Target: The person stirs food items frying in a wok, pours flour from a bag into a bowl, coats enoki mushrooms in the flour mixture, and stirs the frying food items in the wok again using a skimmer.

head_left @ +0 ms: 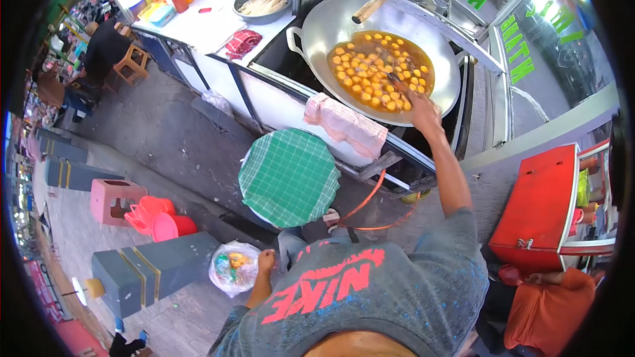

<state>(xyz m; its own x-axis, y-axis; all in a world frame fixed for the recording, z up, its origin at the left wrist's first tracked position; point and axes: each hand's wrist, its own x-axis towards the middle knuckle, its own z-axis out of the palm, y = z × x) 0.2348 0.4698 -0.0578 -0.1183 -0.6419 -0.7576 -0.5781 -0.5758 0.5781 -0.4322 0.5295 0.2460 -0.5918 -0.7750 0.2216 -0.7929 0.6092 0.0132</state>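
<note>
A large metal wok (317, 33) holds brown oil with many round yellow balls (360, 79) floating in it. My right hand (423, 111) reaches over the wok's near edge, its fingers closed round the dark handle of a utensil (393, 77) whose far end is among the balls. At my left side, my left hand (266, 261) is closed beside a clear plastic bag (235, 268) with colourful contents; what its fingers hold, if anything, is too small to tell. A green checked cloth (289, 177) covers something round between me and the stall.
A pink cloth (345, 125) hangs on the stall's front edge. The counter (211, 30) bears a grey bowl (262, 5), sauce bottles and a red cloth. Orange hose, pink stool (116, 201), red buckets, grey block (155, 271) and red box (536, 205) stand around. People are at left and lower right.
</note>
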